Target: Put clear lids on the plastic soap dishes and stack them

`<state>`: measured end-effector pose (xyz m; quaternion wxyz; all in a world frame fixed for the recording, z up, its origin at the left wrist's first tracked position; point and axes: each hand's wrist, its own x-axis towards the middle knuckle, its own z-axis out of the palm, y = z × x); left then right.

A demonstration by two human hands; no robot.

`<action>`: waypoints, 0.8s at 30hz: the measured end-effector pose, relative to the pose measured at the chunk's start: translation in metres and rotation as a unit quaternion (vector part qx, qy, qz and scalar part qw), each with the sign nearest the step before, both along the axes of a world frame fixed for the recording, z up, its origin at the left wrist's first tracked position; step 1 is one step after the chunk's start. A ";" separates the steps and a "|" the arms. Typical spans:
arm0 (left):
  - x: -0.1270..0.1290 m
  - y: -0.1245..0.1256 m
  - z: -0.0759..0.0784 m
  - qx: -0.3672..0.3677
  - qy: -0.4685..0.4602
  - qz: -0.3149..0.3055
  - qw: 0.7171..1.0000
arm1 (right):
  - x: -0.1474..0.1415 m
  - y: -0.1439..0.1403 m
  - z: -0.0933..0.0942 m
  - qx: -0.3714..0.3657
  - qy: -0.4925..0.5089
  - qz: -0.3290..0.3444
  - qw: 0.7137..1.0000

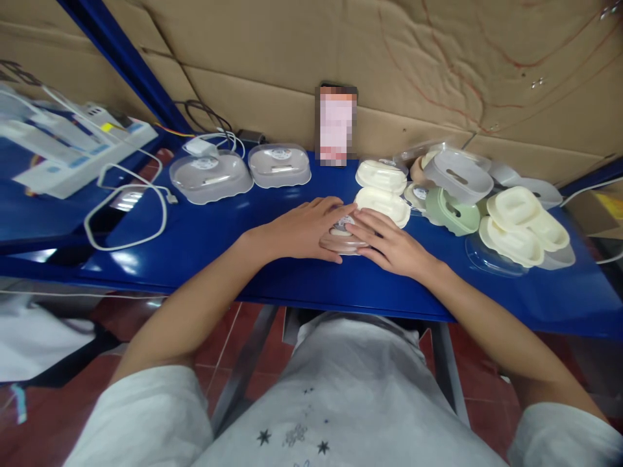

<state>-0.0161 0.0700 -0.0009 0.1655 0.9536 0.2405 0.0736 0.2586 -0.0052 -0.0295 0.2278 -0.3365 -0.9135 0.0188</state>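
Observation:
On the blue table, my left hand curves around the left side of a clear plastic box with a round printed label. My right hand lies over its right side, fingers spread across the lid and edge. Between them the hands grip the box, and they hide much of it. Just behind sits a cream plastic tray, close to my right fingertips. Another cream tray rests behind that one.
Two clear-lidded grey boxes stand left of centre. At right are piled cream trays, a green slotted piece and grey slotted pieces. A phone leans against cardboard. A white cable and power strip lie left.

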 end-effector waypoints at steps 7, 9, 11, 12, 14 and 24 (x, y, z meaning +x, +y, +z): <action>-0.007 0.005 -0.002 -0.098 -0.041 -0.033 0.994 | -0.001 0.000 -0.001 -0.017 0.023 0.000 1.000; -0.007 0.005 -0.004 -0.105 -0.032 -0.031 0.993 | 0.000 0.000 -0.001 -0.017 0.028 -0.007 0.999; -0.007 0.004 -0.005 -0.090 -0.027 -0.031 0.995 | 0.001 -0.002 0.000 -0.015 0.027 -0.007 0.999; -0.006 0.003 -0.004 -0.077 -0.026 -0.031 0.996 | 0.001 -0.003 0.001 -0.015 0.026 -0.004 1.000; -0.005 0.001 -0.002 -0.047 -0.020 -0.028 0.998 | 0.002 -0.004 0.001 -0.017 0.025 0.002 1.000; 0.005 0.000 0.004 0.031 0.013 0.006 0.999 | 0.001 -0.005 -0.007 -0.010 0.073 -0.016 0.997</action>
